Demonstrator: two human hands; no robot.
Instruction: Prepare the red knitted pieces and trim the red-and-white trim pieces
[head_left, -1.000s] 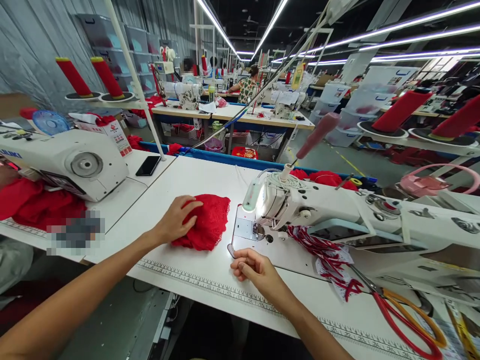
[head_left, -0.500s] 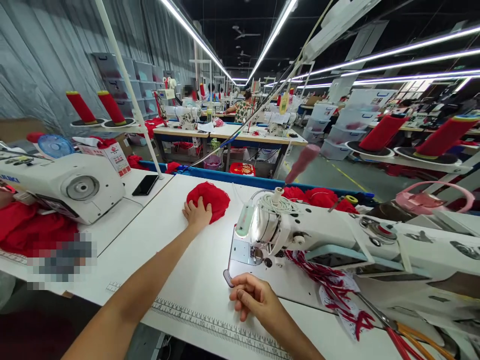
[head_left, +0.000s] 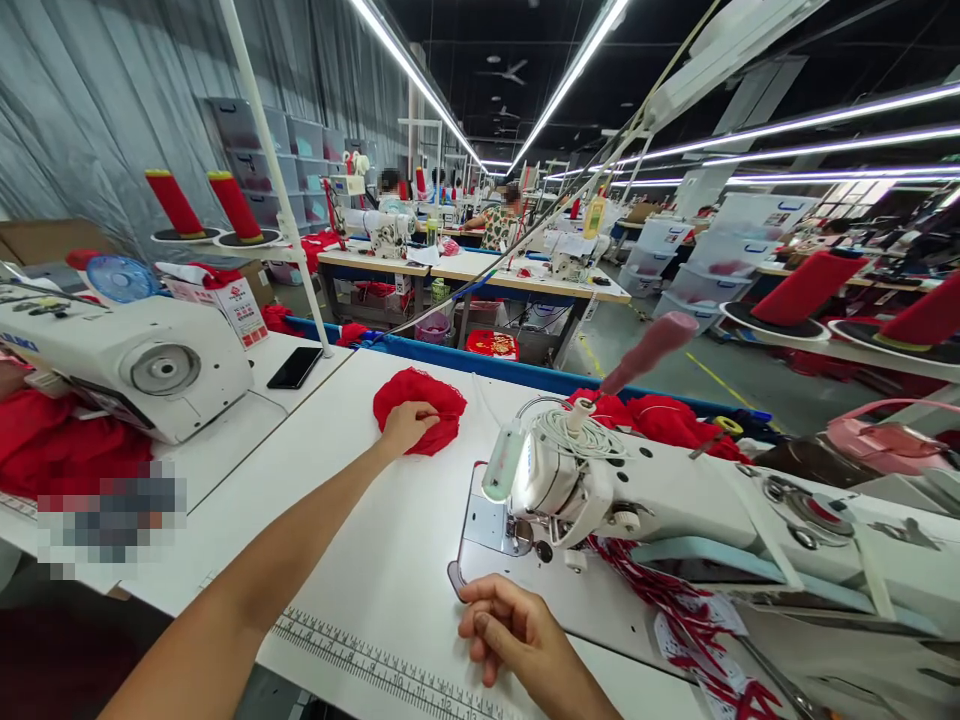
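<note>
We read 10, 11 and 12 on the ruler strip (head_left: pixel 390 677) along the table (head_left: pixel 360 530), and blue "UKI" on the left-hand sewing machine (head_left: pixel 105 345).

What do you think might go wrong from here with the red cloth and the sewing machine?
The red cloth, under the left hand, lies towards the table's far edge, so a push might send it over. The right hand is near the sewing machine and could be hurt if it strayed under the needle. The bunched trimmings beside the machine might snag.
</note>
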